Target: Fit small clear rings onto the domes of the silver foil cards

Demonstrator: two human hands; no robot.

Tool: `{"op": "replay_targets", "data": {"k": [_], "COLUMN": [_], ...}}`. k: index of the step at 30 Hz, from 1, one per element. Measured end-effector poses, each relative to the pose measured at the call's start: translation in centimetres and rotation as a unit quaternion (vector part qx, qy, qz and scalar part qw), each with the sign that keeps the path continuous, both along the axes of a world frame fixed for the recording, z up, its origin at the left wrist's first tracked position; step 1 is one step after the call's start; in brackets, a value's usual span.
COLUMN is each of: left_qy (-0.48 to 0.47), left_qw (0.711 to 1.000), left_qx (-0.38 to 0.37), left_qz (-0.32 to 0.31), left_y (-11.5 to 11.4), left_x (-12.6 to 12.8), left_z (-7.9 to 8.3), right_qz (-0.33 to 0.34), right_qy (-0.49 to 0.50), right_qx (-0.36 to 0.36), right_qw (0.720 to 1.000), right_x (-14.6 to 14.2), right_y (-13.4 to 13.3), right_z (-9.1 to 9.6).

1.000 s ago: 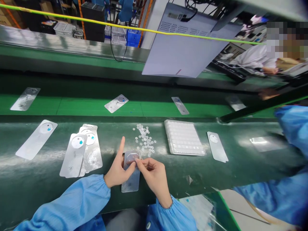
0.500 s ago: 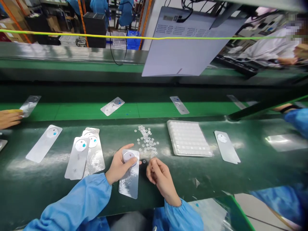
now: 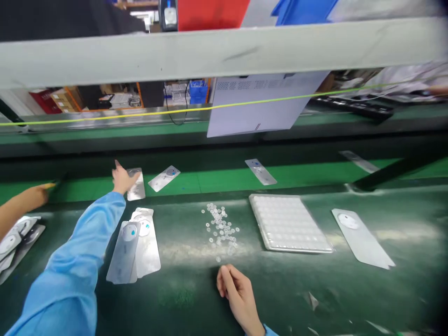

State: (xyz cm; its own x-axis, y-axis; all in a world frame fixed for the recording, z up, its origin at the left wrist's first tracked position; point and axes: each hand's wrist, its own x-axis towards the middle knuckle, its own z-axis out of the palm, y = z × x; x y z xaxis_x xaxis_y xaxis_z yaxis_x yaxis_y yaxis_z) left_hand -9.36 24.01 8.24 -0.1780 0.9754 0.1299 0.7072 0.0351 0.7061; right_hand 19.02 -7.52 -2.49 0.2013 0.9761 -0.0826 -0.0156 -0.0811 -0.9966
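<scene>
Green bench [image 3: 189,289], white-rowed tray [image 3: 297,250], loose rings [image 3: 220,227]

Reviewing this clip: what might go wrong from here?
The left hand, at one flat silver rectangular panel, might nudge the similar panel just beside it. The right hand might scatter the loose, small, round, whitish pieces nearby. The light-blue left sleeve might brush the overlapping silver panels beside it.

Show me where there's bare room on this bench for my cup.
Bare bench lies between the overlapping plates and the right hand; another patch lies between that hand and the small scrap, nearer than the tray. It's crowded at far left, around the plate pile and co-worker's hand.
</scene>
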Motion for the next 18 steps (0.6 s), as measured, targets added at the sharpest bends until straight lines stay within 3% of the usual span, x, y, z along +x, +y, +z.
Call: {"op": "replay_targets", "data": {"k": [3, 8, 13, 18], "left_qy": [0.078, 0.157, 0.192, 0.186], "left_qw": [0.996, 0.979, 0.968, 0.974], "left_qx": [-0.011, -0.098, -0.12, -0.121], "left_qz": [-0.033, -0.083, -0.104, -0.052], "left_y": [1.9, 2.1, 1.6, -0.5], "left_x": [2.6, 8.1, 7.7, 7.3], "left_z": [-0.8, -4.0, -3.1, -2.0], "right_qz": [0.002, -0.005, -0.014, -0.002], "right_qy": [0.001, 0.016, 0.044, 0.042], "right_qx": [0.0, -0.002, -0.015, -0.018], "right_qw": [1.0, 1.0, 0.999, 0.999], "right_x": [-0.1, -0.1, -0.2, 0.1], "right_y": [0.3, 0.4, 0.8, 0.8], "right_z": [-0.2, -0.2, 0.0, -0.6]}}
